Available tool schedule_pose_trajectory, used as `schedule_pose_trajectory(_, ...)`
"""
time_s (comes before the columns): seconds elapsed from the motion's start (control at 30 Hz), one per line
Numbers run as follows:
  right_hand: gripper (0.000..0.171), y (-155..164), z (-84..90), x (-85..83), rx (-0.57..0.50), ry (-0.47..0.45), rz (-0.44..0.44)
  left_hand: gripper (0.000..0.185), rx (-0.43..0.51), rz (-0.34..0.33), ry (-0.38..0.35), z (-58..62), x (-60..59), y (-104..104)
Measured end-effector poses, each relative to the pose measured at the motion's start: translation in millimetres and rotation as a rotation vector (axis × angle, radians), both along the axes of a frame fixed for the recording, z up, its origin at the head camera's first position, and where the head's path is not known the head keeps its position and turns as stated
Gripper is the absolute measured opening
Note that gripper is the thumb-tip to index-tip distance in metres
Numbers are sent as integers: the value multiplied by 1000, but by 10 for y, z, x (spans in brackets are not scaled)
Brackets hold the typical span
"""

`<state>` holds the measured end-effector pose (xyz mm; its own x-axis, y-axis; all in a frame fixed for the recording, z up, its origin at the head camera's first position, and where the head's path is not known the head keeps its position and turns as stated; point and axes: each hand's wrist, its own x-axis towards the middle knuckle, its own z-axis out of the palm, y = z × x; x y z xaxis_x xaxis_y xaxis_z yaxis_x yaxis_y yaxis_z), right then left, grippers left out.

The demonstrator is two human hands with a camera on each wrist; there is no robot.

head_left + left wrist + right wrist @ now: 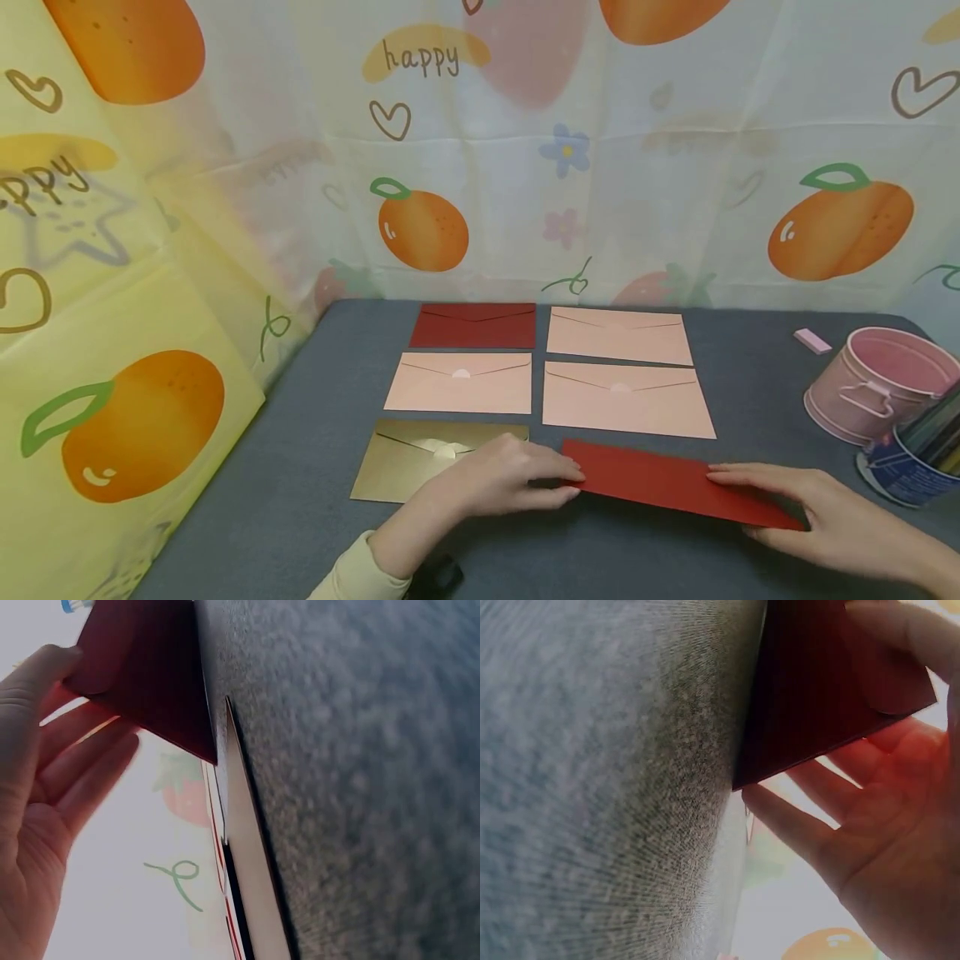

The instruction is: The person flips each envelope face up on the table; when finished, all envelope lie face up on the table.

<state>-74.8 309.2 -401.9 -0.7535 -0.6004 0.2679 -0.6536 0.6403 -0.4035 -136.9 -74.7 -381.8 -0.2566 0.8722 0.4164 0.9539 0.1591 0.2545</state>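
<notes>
Red envelope is pinched at both ends, left hand on its left edge, right hand on its right, front-right of the grey table. We count five envelopes laid in the grid; gold envelope alongside. Sixth slot looks unfilled.

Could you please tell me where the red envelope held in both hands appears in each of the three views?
Head: red envelope low, right of centre, one hand at each end.
Left wrist: upper left, held by the left hand.
Right wrist: upper right, held by the right hand.
Shared landmark: the grey tabletop.
</notes>
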Motion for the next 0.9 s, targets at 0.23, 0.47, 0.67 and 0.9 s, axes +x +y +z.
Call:
schedule_pose_trajectory(0.23,54,-11,24,-59,-203,-25,59,14,157,42,0,33,-22,-16)
schedule_pose_trajectory(0.47,33,-18,44,-81,-229,-175,-77,14,273,93,-122,28,-28,-22)
schedule_pose_trajectory(0.67,16,-61,49,-81,-191,-207,-205,15,346,162,-359,15,-7,-38)
schedule_pose_trajectory(0.9,18,-76,14,-86,-188,-159,-297,9,287,300,-598,-12,-3,-66)
